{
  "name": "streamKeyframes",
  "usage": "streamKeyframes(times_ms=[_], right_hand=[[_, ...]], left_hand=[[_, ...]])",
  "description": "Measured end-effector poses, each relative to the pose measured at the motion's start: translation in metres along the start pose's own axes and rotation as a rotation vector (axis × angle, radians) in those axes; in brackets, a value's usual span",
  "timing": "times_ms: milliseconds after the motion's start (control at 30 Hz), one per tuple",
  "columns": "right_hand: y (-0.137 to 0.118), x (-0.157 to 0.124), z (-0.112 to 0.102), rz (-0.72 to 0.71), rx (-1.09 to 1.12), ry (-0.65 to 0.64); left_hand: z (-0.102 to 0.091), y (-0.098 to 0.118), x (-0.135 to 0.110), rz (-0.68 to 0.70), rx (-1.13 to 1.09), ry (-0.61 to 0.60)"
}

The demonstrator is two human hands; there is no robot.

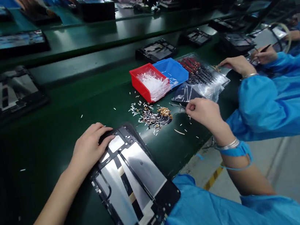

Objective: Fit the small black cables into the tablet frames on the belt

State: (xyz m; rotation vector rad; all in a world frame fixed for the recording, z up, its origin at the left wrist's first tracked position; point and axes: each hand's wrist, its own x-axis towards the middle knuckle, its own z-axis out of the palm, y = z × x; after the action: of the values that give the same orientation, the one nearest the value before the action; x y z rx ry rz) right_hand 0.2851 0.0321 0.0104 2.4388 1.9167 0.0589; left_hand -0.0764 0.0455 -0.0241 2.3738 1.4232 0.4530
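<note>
A flat, rectangular device panel (137, 184) lies tilted at the lower centre of the frame, its black frame set with smooth, silvery metallic sheets, narrow black strips and tan patches. The person's left hand (92, 144) is clamped on its top edge, thumb flat on the face and fingers curled over the rim. Right of centre, the right hand (205, 112) is pinched shut on slim metal tweezers (178, 105), whose tips point left; a blue strap (235, 151) and silvery bangles circle that wrist. Left of the tips, on a glossy dark green bench (59, 135), sits a tangled pile of thin black parts (154, 117) with gold-coloured ends, too many to count, among scattered white slips (133, 109). Just beyond stand two plastic bins touching side by side: one red bin (141, 90), heaped with white pieces in clear film, and one blue bin (171, 66) with a few slips inside. To their right lies crinkled clear bagging (221, 77) over rows of red and black parts (196, 69). One co-worker's hand (239, 65), in a shiny blue sleeve (269, 96), reaches towards it from the right. At least two similar panels lie farther off, one at the left edge (9, 90) and one at upper centre (158, 49).
</note>
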Motion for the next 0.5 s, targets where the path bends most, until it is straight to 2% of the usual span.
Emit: streamKeyframes(times_ms=[100, 167, 200, 267, 333, 433, 500], right_hand=[[0.003, -0.006, -0.006, 0.042, 0.100, 0.062], [0.000, -0.011, -0.010, 0.030, 0.358, 0.022], [-0.005, -0.015, -0.011, -0.014, 0.523, -0.050], [-0.022, -0.022, -0.014, -0.179, 0.808, -0.259], [-0.047, -0.032, -0.015, -0.387, 0.939, -0.468], [-0.085, -0.045, -0.016, -0.637, 0.949, -0.634], [-0.104, -0.051, -0.017, -0.755, 0.911, -0.681]], left_hand=[[0.000, 0.003, -0.002, -0.005, -0.002, 0.036], [-0.001, 0.009, -0.004, -0.005, -0.019, 0.141], [-0.002, 0.014, -0.006, 0.010, -0.040, 0.198], [-0.004, 0.028, -0.010, 0.071, -0.091, 0.273], [-0.008, 0.043, -0.015, 0.132, -0.115, 0.288], [-0.012, 0.060, -0.018, 0.124, -0.157, 0.230], [-0.013, 0.065, -0.018, 0.057, -0.310, 0.130]])
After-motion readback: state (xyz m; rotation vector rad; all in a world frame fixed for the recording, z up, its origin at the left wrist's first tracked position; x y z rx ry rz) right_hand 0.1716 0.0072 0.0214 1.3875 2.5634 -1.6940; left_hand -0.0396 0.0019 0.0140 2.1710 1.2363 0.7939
